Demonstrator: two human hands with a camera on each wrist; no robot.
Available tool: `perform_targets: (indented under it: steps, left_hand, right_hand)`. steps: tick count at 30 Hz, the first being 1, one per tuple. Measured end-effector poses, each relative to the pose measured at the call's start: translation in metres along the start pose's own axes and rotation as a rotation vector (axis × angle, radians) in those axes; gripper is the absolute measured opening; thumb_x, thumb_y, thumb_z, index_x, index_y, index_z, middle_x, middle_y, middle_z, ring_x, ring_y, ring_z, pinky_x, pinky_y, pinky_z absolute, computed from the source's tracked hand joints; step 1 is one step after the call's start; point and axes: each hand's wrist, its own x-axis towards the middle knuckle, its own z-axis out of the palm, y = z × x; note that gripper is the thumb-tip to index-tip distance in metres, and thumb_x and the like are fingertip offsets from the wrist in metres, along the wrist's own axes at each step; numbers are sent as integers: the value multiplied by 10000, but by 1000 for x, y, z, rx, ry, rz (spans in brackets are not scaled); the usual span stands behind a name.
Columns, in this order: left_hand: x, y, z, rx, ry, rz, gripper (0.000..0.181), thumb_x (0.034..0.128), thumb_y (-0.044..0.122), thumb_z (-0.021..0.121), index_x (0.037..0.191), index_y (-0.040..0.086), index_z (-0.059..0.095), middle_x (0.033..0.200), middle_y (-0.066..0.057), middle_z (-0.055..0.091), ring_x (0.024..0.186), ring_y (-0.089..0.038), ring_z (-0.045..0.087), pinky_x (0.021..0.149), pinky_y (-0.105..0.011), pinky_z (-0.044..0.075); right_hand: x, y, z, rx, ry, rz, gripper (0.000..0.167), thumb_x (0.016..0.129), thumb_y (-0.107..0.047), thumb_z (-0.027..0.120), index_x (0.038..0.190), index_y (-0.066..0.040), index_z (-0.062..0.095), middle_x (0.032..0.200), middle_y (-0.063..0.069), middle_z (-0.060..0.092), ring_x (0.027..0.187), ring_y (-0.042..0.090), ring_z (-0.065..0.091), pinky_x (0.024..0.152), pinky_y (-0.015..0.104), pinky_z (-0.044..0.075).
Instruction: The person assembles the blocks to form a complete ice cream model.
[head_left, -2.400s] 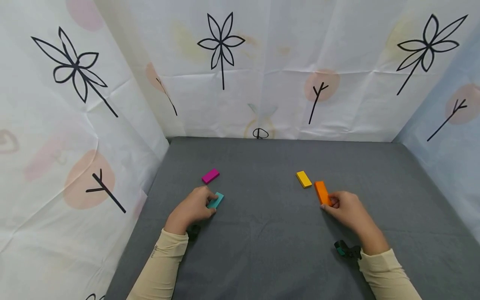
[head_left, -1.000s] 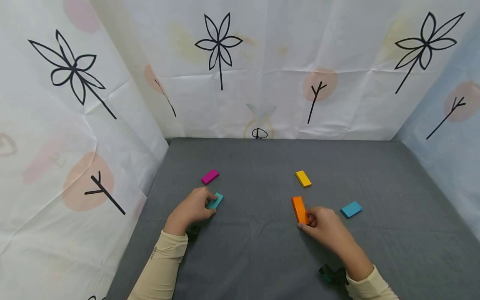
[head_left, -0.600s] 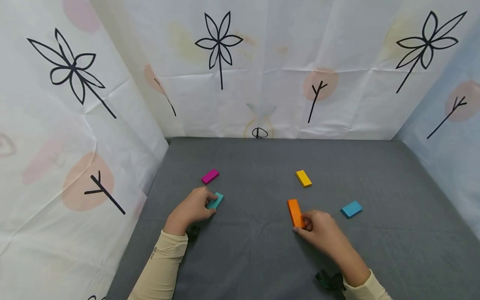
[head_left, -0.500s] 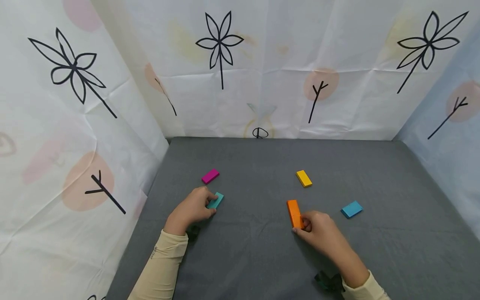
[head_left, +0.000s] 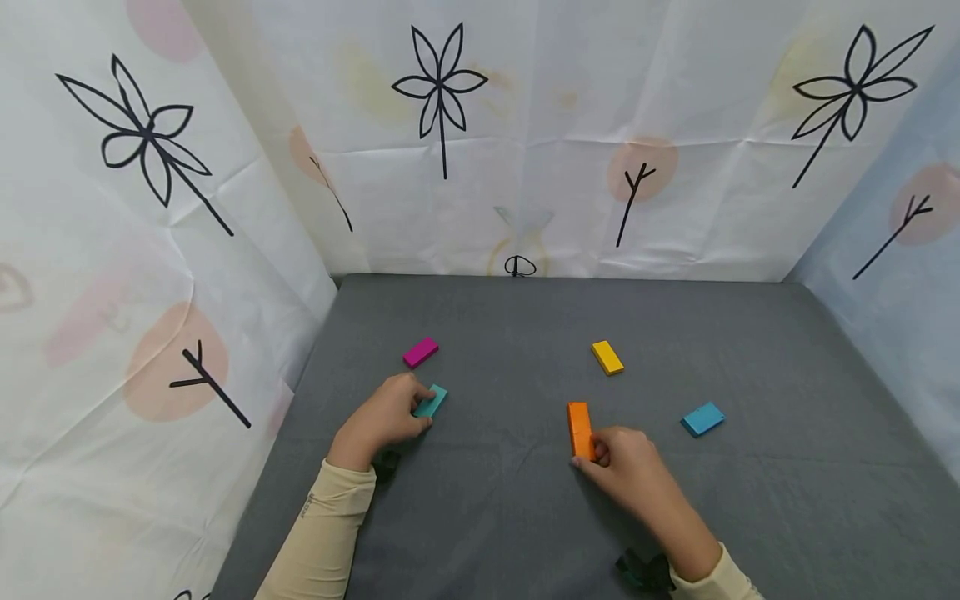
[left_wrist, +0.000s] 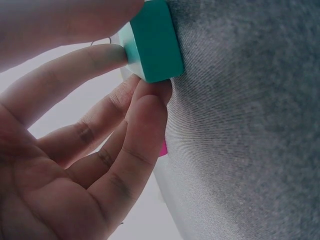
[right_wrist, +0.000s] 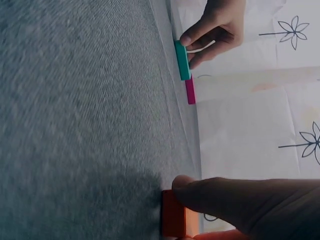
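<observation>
While a teal block point(head_left: 432, 402) is pinched by the left hand point(head_left: 385, 417) in the head view, an oblong orange block point(head_left: 580, 429) is gripped by the right hand point(head_left: 632, 471), both on or just over grey cloth point(head_left: 495, 517). Magenta block point(head_left: 421, 352), yellow block point(head_left: 607, 357) and blue block point(head_left: 703, 419) are laid flat; white sheeting point(head_left: 540, 192), printed with black flowers point(head_left: 440, 84), is hung behind. Left wrist view: rounded teal corners and ribbed weave are shown. Right wrist view: the orange block is overlapped by the thumb point(right_wrist: 215, 196).

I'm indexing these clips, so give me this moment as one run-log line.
left hand: pinches teal block | right hand: pinches orange block | lying on gray cloth: magenta block, yellow block, blue block
</observation>
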Motion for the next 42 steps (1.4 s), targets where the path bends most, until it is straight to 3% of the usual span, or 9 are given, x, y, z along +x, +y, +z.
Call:
perform_targets:
  steps: [10,17,21,26,33,42]
  left_hand:
    - [0,0,1,-4,4,9,394,889,4,821,1270,-60,745,940,-131,671,699,-159,511,638,-294,453]
    - [-1,0,1,-13,0,18,393,888,-3,817,1268,-66,744,875,-128,647,665,-159,490,613,-283,433]
    - [0,1,1,-7,5,10,395,884,-3,821,1267,-64,745,940,-133,669,711,-157,518,642,-289,460]
    - [-1,0,1,-8,4,7,398,884,4,827,1269,-56,747,974,-138,675,744,-162,537,663,-304,480]
    - [-1,-1,2,-17,10,12,402,879,7,836,1267,-52,749,977,-131,667,765,-157,551,679,-310,498]
    - [-1,0,2,-16,8,13,394,883,1,827,1263,-66,746,921,-131,643,729,-161,520,652,-297,467]
  right_hand:
    - [1,-9,4,9,26,16,308,845,-241,914,735,-131,649,632,-24,515,563,115,447,535,238,330]
    - [2,-11,8,3,40,9,351,846,-239,915,703,-137,611,622,-18,487,555,120,431,531,241,307]
    - [1,-11,8,-4,51,-6,359,843,-240,916,707,-138,600,626,-18,474,556,119,424,533,243,302]
    - [1,-9,7,-21,55,-17,311,851,-291,910,798,-118,657,648,-25,480,563,112,425,534,245,316]
    - [2,0,0,-42,74,-40,345,878,-339,879,1047,-59,771,771,-8,616,667,113,512,596,292,449]
    - [10,22,-16,-79,166,-95,352,908,-293,851,1097,-6,777,865,60,681,771,158,586,665,367,523]
